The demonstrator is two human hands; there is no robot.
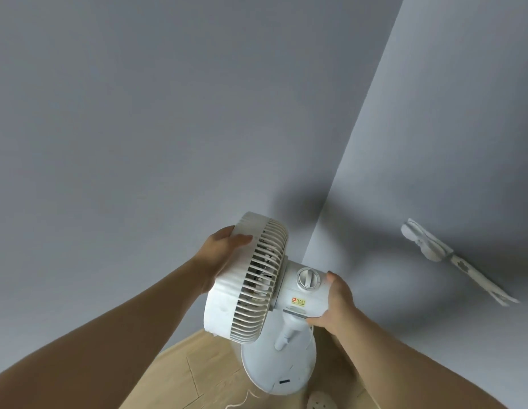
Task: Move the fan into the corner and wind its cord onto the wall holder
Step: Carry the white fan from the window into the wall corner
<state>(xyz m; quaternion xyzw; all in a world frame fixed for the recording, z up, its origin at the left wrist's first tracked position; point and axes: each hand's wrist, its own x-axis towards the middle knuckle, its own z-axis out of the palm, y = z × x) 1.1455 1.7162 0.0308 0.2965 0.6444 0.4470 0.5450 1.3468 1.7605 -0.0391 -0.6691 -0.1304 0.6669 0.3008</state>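
A white pedestal fan [251,278] stands near the room corner, its round base [274,367] on the wooden floor. My left hand [220,252] grips the front rim of the fan's grille. My right hand [335,302] holds the motor housing behind the round dial [308,278]. A thin white cord [245,398] trails on the floor in front of the base. On the right wall hangs a white cord holder [451,258], apart from both hands.
Two grey walls meet in a corner [330,196] just behind the fan. Light wooden floor [198,370] shows at the bottom. A pale perforated slipper [320,401] sits by the base at the lower edge.
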